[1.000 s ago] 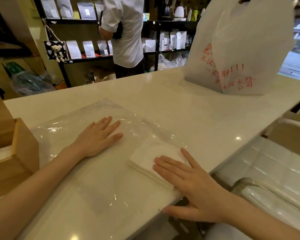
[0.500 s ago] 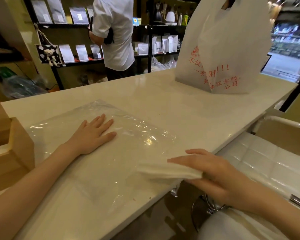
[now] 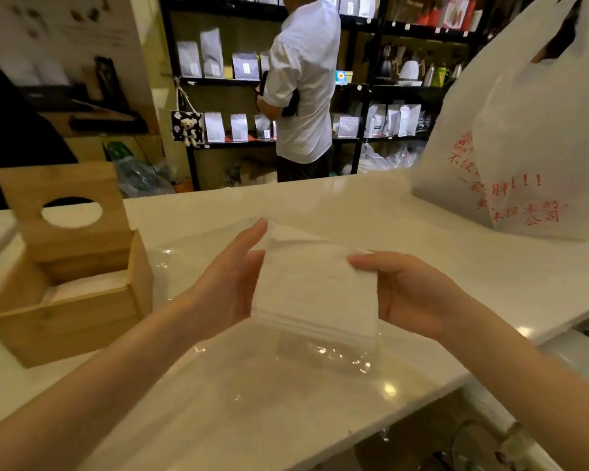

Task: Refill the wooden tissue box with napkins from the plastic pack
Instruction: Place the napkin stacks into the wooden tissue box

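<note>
Our left hand (image 3: 228, 287) fingers (image 3: 252, 234) lie nearly straight along the left edge of the napkin stack (image 3: 315, 290), thumb hidden behind it. The right hand (image 3: 412, 297) pinches the stack's right edge, thumb (image 3: 364, 261) on top & the other fingers curled beneath. The stack hangs in the air between both hands, above the flat, seemingly emptied plastic pack (image 3: 286, 375) on the bench (image 3: 354, 205).

Risks, as we judge them:
- Grip is on the edges only, so the stack may sag or fan & loose sheets slide off, esp. the lower edge.
- The wooden tissue box (image 3: 68, 314) sits well to the left w/ napkins already inside; its lid (image 3: 65, 212), w/ the round hole, leans over the back of the opening, so the stack could catch on it or the rim & crumple.
- The slick pack may drag along if a sleeve or wrist snags it.
</note>
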